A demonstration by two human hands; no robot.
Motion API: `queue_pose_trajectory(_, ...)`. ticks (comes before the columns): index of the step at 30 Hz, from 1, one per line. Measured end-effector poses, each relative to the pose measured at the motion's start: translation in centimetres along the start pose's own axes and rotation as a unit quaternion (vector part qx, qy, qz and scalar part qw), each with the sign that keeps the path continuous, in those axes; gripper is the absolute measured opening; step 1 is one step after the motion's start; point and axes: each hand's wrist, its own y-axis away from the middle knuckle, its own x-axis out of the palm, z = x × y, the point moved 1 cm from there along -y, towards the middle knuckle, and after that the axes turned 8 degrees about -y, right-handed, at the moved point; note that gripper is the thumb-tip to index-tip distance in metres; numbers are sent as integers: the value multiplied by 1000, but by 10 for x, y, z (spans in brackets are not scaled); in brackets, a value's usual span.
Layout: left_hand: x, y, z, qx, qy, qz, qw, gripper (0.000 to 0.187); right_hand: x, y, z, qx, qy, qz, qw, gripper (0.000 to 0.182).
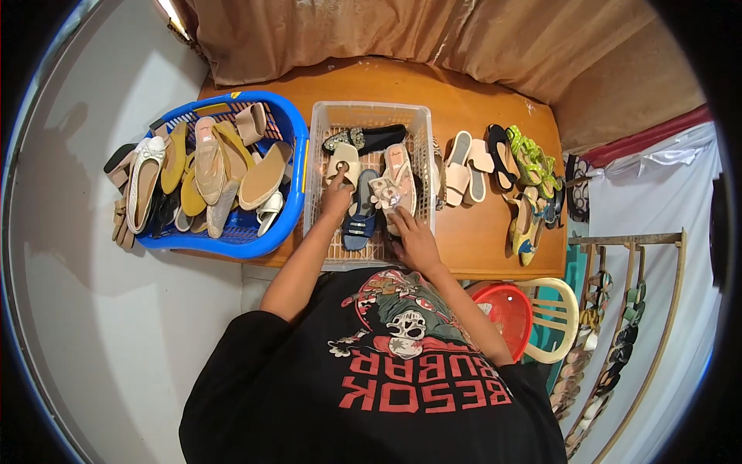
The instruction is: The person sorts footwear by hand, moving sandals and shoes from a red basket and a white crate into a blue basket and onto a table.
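Orange-brown wood makes up the table [479, 240], which sits pushed into a corner under a draped tan curtain [464, 39], with a pale wall [93, 325] to one side and a white cloth [657, 201] hanging on the other. On the table stand a blue laundry basket [297, 178] heaped with flat shoes and, just beside it, a white plastic crate [369, 112] holding several more. The person's left hand [338, 197] reaches into the crate with fingers closed on a beige sandal [344, 162], while the right hand [413, 240] rests lower in the crate, fingers curled against a pink floral sandal [390, 189]; how firmly it grips I cannot tell. A navy sandal [360, 220] lies between the two hands and a black embellished slipper [371, 138] lies across the crate's far end. The likeliest slip, in my judgement, is a strap catching on a neighbouring shoe as one is lifted, dragging it out or tipping the light crate toward the table edge, which its near side already overhangs. Loose pairs [495, 166] crowd the table to the right, and those near the rim could be knocked down toward the red stool [506, 313] and cream chair [560, 321] below. A wooden rack [641, 309] of hanging sandals leans further right
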Motion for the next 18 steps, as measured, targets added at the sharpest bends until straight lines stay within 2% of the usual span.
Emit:
queue_pose_trajectory(2, -4, 20, -4, 104, -56, -84, 989, 64, -1, 1, 1, -6, -26, -19, 999, 66)
queue_pose_trajectory(4, -13, 26, 0, 92, -111, -85, 986, 64, -2, 0, 2, -17, -54, -48, 997, 57)
queue_pose_trajectory(6, -19, 32, 3, 111, -217, -53, 968, 65, -4, 0, 1, -13, -73, -51, 996, 55)
queue_pose_trajectory(7, -21, 33, 6, 110, -216, -56, 968, 65, -4, -1, 1, -11, -91, -53, 994, 52)
queue_pose_trajectory(10, -17, 28, 26, 116, -320, 30, 940, 65, -7, -2, 5, 14, -92, -39, 995, 47)
queue_pose_trajectory(11, -21, 26, 37, 114, -328, 90, 933, 64, -6, -2, 5, 10, -91, -37, 995, 47)
queue_pose_trajectory(12, -22, 31, 32, 114, -327, 86, 934, 64, -4, -2, 2, 18, -91, -32, 995, 45)
queue_pose_trajectory(14, -24, 48, 16, 79, -440, 122, 886, 63, -3, -3, 1, 26, -91, -27, 995, 43)
queue_pose_trajectory(16, -24, 44, 28, 107, -438, 108, 886, 58, -4, -3, 3, 35, -84, -31, 995, 39)
queue_pose_trajectory(18, -24, 39, 35, 147, -494, 118, 849, 52, -3, 2, 1, 39, -96, -34, 994, 38)
